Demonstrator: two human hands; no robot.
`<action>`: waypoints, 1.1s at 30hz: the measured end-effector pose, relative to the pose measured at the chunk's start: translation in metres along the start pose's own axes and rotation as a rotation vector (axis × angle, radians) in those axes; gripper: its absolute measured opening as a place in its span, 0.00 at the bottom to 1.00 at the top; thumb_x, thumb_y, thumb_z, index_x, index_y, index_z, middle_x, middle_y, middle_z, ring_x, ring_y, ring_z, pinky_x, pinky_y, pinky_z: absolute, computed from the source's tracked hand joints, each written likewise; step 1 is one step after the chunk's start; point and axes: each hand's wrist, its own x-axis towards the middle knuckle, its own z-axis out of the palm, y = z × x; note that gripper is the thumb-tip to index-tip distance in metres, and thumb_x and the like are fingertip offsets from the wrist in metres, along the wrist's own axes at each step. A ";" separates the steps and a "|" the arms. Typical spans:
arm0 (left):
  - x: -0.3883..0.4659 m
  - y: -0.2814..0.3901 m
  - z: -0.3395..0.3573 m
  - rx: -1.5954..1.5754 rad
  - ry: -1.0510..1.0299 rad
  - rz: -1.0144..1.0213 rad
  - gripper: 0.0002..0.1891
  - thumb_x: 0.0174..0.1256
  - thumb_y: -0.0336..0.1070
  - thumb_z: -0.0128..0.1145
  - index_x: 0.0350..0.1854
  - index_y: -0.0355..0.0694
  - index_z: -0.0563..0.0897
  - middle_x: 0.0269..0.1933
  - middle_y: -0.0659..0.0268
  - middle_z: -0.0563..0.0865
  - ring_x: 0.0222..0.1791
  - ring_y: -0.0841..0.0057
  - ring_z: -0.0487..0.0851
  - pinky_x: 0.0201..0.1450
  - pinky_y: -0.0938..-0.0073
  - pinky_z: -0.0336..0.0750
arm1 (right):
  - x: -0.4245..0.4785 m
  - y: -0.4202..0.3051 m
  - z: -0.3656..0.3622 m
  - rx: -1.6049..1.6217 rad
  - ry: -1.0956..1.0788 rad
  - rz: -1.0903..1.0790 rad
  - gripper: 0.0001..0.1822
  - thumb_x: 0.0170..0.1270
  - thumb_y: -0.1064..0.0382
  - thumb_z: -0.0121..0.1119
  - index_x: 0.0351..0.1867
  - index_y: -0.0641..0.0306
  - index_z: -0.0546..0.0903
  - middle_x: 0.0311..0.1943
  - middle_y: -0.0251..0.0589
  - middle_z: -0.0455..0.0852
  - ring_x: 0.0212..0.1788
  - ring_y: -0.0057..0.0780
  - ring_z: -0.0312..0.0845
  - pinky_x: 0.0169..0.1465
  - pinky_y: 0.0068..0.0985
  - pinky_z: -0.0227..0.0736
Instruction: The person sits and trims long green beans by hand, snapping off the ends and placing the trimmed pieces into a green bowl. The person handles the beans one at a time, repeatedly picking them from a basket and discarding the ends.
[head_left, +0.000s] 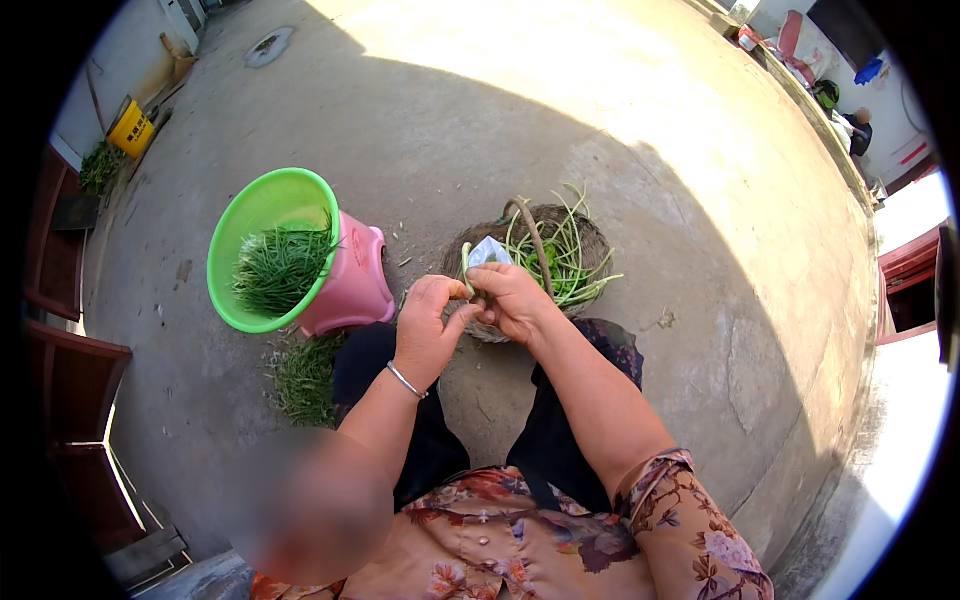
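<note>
Both hands meet over the near left side of a wicker basket (465, 238). My right hand (514, 300) pinches a pale green stalk (466, 262), whose end sticks up past the fingers. At the stalk's lower part are the fingertips of my left hand (431, 322), thumb close to the right hand's fingers. The exact grip is partly hidden by the fingers. Inside the basket lie long, curling green stalks (574, 255) and a whitish plastic bag (489, 251). An arched handle (534, 236) rises across the basket, and a few stalks hang over its rim.
Left of the basket, a green basin (266, 195) holding cut leafy greens (281, 270) rests tilted on a pink plastic stool (356, 274). More greens (304, 379) lie on the concrete ground (450, 127) below. A yellow bucket (133, 129) stands by the far left wall.
</note>
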 end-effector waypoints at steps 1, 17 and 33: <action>-0.002 -0.002 0.002 0.045 -0.020 0.052 0.08 0.56 0.30 0.63 0.36 0.39 0.78 0.35 0.61 0.79 0.38 0.62 0.78 0.42 0.66 0.72 | 0.000 0.000 0.001 -0.013 -0.002 0.000 0.08 0.63 0.63 0.62 0.34 0.64 0.77 0.23 0.33 0.76 0.18 0.19 0.70 0.17 0.18 0.64; 0.004 -0.066 -0.005 -0.802 0.349 -1.033 0.17 0.73 0.42 0.49 0.57 0.38 0.73 0.50 0.67 0.79 0.48 0.77 0.77 0.47 0.74 0.73 | -0.011 -0.006 0.013 -0.127 -0.110 0.042 0.04 0.62 0.67 0.57 0.35 0.65 0.76 0.26 0.35 0.78 0.18 0.17 0.66 0.17 0.15 0.58; 0.012 -0.041 -0.003 -1.044 0.094 -0.737 0.07 0.68 0.39 0.58 0.40 0.43 0.78 0.33 0.69 0.82 0.35 0.81 0.82 0.43 0.78 0.73 | 0.000 0.015 0.010 -0.582 0.218 0.048 0.08 0.60 0.62 0.50 0.35 0.64 0.74 0.20 0.32 0.71 0.17 0.19 0.64 0.18 0.20 0.61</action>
